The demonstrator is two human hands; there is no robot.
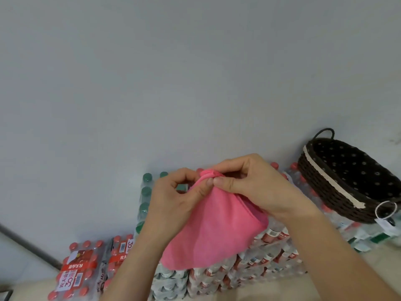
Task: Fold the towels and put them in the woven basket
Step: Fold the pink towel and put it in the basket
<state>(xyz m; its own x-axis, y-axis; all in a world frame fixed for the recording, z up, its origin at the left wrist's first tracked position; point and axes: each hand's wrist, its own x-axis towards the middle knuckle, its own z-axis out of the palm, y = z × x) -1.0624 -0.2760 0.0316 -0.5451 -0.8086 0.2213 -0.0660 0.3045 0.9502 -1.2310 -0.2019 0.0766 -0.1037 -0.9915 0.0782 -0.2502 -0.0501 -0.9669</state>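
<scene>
A person's two bare hands hold up a pink towel in front of a pale grey wall, seen from above by a head-worn camera. The left hand and the right hand meet at the towel's top edge, to the left of a woven basket and clear of it. Both hands pinch the bunched cloth between thumb and curled fingers, thumbs nearly touching, the right hand on the basket side. The towel hangs down from that pinched point in a doubled, roughly triangular drape, with a second layer showing along the edge nearest the basket. It touches neither the basket nor any surface that can be made out. The basket is dark brown and oval, with a cream band running under its rim, a dotted dark lining inside, and a loop handle at its far end. A white ring with a small tag hangs at its near end. The basket rests on shrink-wrapped packs of bottled water, which stretch away from under it and pass behind the hanging towel. Beyond the towel from the basket stand green-capped bottles, and further on, lower down, red-capped packs with red and white labels. Farthest from the basket, a dark bar runs along the foot of the wall.
</scene>
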